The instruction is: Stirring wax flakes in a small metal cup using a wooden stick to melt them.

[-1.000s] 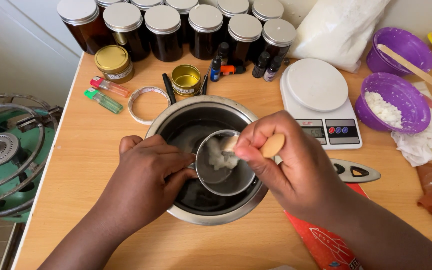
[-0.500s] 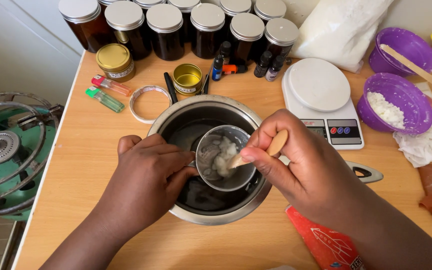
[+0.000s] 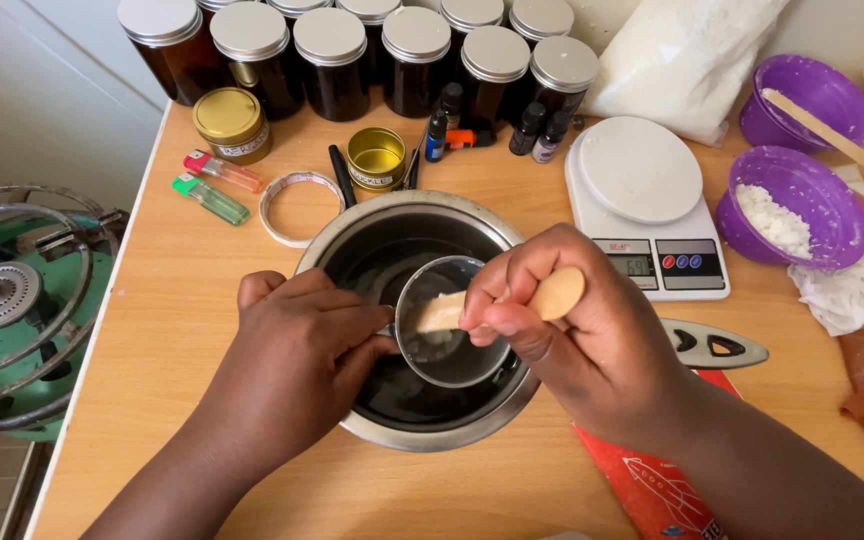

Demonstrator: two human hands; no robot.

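Note:
A large steel pot (image 3: 352, 240) stands on the wooden table (image 3: 182, 300). Inside it sits a small metal cup (image 3: 447, 345) with a little pale wax in it. My left hand (image 3: 297, 360) grips the small cup at its left side, over the pot's rim. A flat wooden stick (image 3: 497, 300) is pinched in my right hand (image 3: 577, 345), with its tip lying across the inside of the cup.
Dark jars with silver lids (image 3: 412, 45) line the back. A white kitchen scale (image 3: 642, 200), two purple bowls (image 3: 797, 200), a white bag (image 3: 677, 55), two lighters (image 3: 212, 185), a tape ring (image 3: 297, 208) and gold tins (image 3: 372, 158) surround the pot. A gas burner (image 3: 12, 300) stands left of the table.
My right hand has swept the stick round inside the cup, from the right side toward the left. The wax lump looks smaller and lower. My left hand has stayed in place.

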